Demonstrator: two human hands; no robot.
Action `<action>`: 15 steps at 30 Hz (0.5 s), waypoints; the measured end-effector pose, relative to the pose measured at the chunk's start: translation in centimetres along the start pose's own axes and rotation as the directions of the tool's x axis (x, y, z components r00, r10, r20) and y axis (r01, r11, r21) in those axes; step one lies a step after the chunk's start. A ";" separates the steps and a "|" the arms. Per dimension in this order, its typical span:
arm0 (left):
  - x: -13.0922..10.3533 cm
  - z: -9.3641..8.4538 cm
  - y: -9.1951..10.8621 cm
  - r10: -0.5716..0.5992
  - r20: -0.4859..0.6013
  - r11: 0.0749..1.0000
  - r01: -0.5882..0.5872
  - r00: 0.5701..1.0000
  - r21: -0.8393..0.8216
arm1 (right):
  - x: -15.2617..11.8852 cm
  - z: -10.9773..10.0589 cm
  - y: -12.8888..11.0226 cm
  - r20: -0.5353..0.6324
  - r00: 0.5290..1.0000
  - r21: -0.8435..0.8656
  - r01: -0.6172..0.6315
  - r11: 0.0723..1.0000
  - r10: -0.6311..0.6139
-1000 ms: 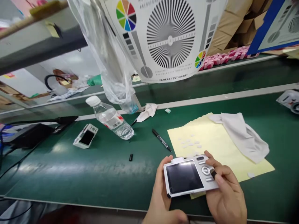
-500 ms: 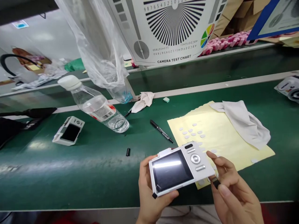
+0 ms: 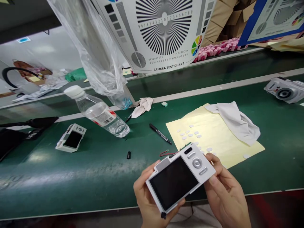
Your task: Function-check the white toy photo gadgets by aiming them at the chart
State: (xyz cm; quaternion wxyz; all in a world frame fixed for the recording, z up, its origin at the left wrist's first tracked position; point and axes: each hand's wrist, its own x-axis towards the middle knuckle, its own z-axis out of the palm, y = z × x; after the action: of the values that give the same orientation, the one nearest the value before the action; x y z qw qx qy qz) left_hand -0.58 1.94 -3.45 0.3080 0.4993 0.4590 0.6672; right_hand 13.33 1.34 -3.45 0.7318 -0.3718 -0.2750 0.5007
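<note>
A white digital camera (image 3: 174,180) is held tilted, its dark screen and silver buttons facing me. My left hand (image 3: 149,196) wraps round its left side from below, the thumb at the bottom edge. On the right edge, the fingers of my right hand (image 3: 225,190) pinch the body near the buttons. A red wire (image 3: 166,154) and a sliver of green board show beyond the camera's top edge, so part of its housing seems open. A small black piece (image 3: 163,215) sticks out at the lower left corner. The camera's far side is hidden.
Yellow paper (image 3: 228,126) bears white oval pieces and a grey cloth (image 3: 237,123). A black pen (image 3: 160,134), its cap (image 3: 128,155), a water bottle (image 3: 99,114) and another camera (image 3: 72,138) lie leftward. A silver camera (image 3: 285,90) sits far right; a test chart (image 3: 163,31) hangs behind.
The camera has turned slightly, and the red wire now shows. My right fingers have moved from beside the camera, where they held a small dark piece, onto its edge; that piece is out of sight.
</note>
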 end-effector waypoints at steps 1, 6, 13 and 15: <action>0.1 -0.1 -0.2 0.075 0.020 0.997 -0.075 0.997 -0.006 | 0.1 -0.1 0.0 -0.001 1.000 0.024 -0.021 0.999 0.021; -0.4 -0.4 -0.2 -0.063 0.102 0.992 0.073 0.993 -0.100 | -0.3 -0.4 -0.4 0.054 0.995 0.091 -0.092 0.992 0.087; -1.5 0.5 0.9 -0.538 0.140 0.818 0.555 0.831 -0.151 | -0.8 -1.2 -1.0 0.057 0.995 -0.133 -0.072 0.988 0.080; -1.4 0.6 1.0 -0.558 0.134 0.805 0.574 0.819 -0.152 | -0.7 -1.4 -1.1 0.048 0.994 -0.139 -0.089 0.986 0.097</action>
State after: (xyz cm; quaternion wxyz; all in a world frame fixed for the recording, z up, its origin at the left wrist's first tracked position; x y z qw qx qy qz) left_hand 0.43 0.53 -3.03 0.5570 0.3358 0.5095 0.5634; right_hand 14.78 0.09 -3.44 0.6726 -0.4197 -0.3109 0.5242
